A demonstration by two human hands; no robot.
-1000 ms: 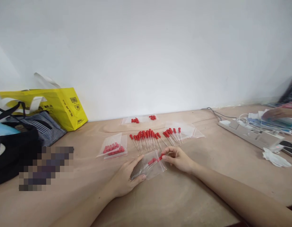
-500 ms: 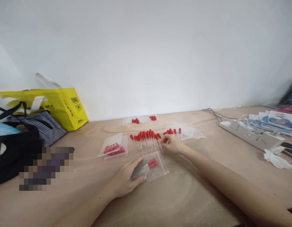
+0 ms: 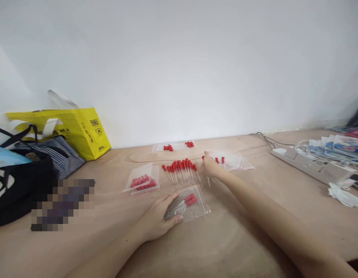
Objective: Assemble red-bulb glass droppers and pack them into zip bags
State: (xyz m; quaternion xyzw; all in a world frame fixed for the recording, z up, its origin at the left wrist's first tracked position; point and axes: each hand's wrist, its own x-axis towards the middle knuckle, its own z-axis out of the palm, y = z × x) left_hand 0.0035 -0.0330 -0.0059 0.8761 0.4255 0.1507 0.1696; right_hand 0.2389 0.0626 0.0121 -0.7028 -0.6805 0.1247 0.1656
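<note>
My left hand (image 3: 160, 218) rests on the table with its thumb and fingers round the left end of a clear zip bag (image 3: 200, 213) that contains a few red-capped droppers (image 3: 191, 199). Further right and forward, my right hand (image 3: 210, 165) is closed among red-capped droppers beside a flat clear bag (image 3: 239, 164); what its fingertips hold is hidden. Between the hands and a little beyond lies a fanned row of several droppers (image 3: 181, 166), red bulbs pointing away from me. Left of that row is a zip bag with several red-capped pieces (image 3: 142, 181).
Near the wall lies another clear bag (image 3: 179, 146) with red bulbs. On the left stand a yellow bag (image 3: 92, 135), a striped bag (image 3: 63, 156) and a black bag (image 3: 25, 193). A power strip (image 3: 300, 166), cables and packets (image 3: 347, 146) lie at the right.
My right hand has moved from the right end of the dropper row slightly forward and right, to the droppers by the flat bag. My left hand stays on its bag. The view has shifted slightly.
</note>
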